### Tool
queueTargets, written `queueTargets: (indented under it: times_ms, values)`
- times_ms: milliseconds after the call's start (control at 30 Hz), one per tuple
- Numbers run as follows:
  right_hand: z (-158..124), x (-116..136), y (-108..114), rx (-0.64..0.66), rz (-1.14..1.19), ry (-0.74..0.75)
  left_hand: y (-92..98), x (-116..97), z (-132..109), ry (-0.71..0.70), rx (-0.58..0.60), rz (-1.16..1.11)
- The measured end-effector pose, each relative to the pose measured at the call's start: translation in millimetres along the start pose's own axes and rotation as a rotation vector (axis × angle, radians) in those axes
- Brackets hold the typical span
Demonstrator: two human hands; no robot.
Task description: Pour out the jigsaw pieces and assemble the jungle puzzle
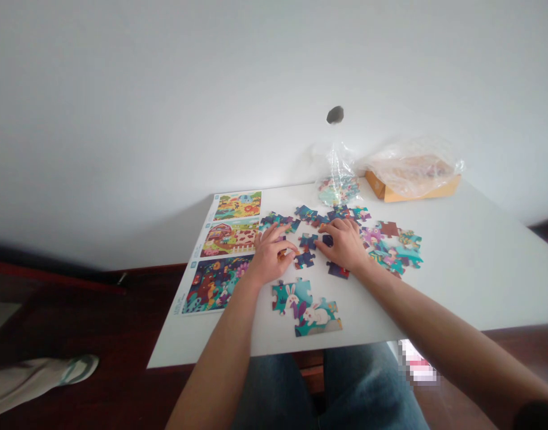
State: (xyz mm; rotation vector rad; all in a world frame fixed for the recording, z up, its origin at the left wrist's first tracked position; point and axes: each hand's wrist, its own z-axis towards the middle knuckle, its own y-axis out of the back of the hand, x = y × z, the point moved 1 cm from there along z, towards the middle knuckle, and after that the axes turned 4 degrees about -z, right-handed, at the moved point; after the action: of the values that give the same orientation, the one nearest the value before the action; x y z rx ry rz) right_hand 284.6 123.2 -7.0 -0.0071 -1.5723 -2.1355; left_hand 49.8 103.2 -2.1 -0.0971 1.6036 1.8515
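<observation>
Jigsaw pieces [306, 251], dark blue, lie on the white bench [480, 269] between both hands; the left hand [270, 255] curls its fingers beside them, whether its grip holds one I cannot tell, while the right hand [345, 243] rests flat, grip open, on loose pieces. A picture sheet [229, 251] lies left, joined rabbit pieces [307, 307] nearer the body

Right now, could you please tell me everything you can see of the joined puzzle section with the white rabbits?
The rabbit section is a few flat, cardboard-looking pieces locked together, its outline uneven with knobs. It shows two white rabbits with pink ears on teal, plus purple and orange-brown patches. It lies face up on the white table near the front edge, apart from the loose pieces. Only the table seems to touch it; the left hand rests just beyond it.
</observation>
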Motion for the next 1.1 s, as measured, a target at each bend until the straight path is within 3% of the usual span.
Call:
queueTargets:
  times_ms: [167, 367, 667, 1100]
  values:
    - [-3, 6, 2, 0.034, 0.003, 0.136, 0.3, 4, 0, 0.005, -0.050, 0.013]
    - [-1, 2, 0, 0.080, -0.015, 0.085, 2.8, 3, -1, -0.031, -0.028, -0.004]
    - [-1, 6, 5, 0.118, 0.099, 0.177, -7.1, 1, 2, 0.092, -0.010, 0.084]
    - [-1, 1, 1, 0.073, 0.029, 0.107, -5.9, 5, 2, 0.106, -0.044, 0.076]
